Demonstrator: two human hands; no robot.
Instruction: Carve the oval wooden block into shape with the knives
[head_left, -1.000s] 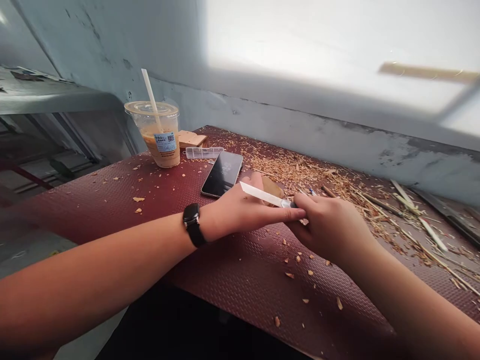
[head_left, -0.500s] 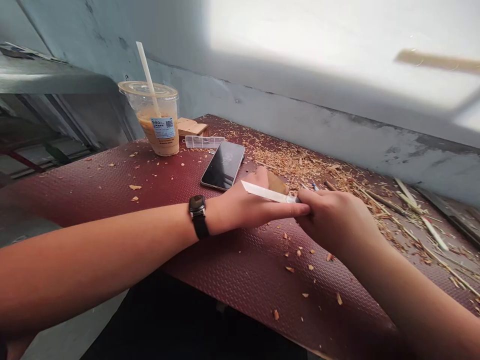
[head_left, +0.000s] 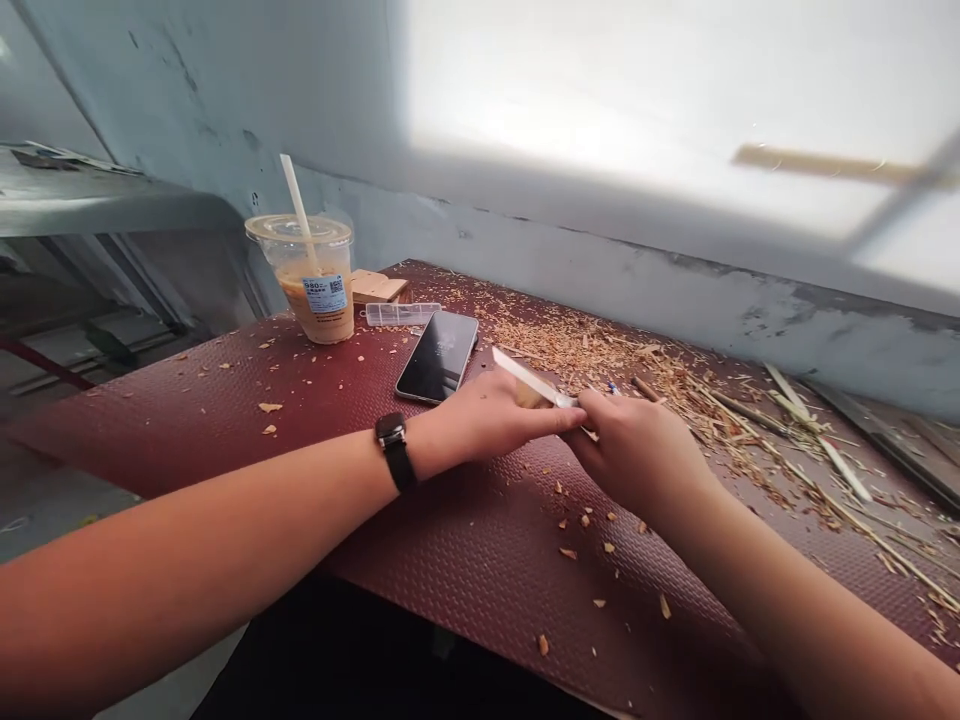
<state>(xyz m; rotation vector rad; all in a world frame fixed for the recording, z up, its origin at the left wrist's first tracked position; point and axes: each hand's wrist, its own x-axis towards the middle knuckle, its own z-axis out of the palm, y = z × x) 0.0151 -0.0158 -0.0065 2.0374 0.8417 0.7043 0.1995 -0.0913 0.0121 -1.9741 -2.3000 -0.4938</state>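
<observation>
My right hand [head_left: 637, 435] is closed around the handle of a carving knife [head_left: 532, 382], whose pale flat blade points left and away from me. Below and behind the blade is a brown piece of wood [head_left: 534, 396], mostly hidden, with the fingers of my left hand [head_left: 487, 415] wrapped round it. The left thumb stretches right and touches the knife near the right fingers. A black watch [head_left: 395, 450] is on my left wrist. Both hands are just above the dark red textured table [head_left: 442, 540].
A phone [head_left: 437, 357] lies just beyond my left hand. A lidded iced drink cup [head_left: 319, 290] with a straw stands at the back left, near a clear plastic case [head_left: 403, 314] and wooden blocks [head_left: 379, 287]. Wood shavings [head_left: 577, 345] and thin strips [head_left: 806, 420] cover the back and right by the wall.
The camera view has tilted, so the table's far side sits lower in the picture. The knife blade now slants more steeply over the wood, and my right hand has shifted slightly left.
</observation>
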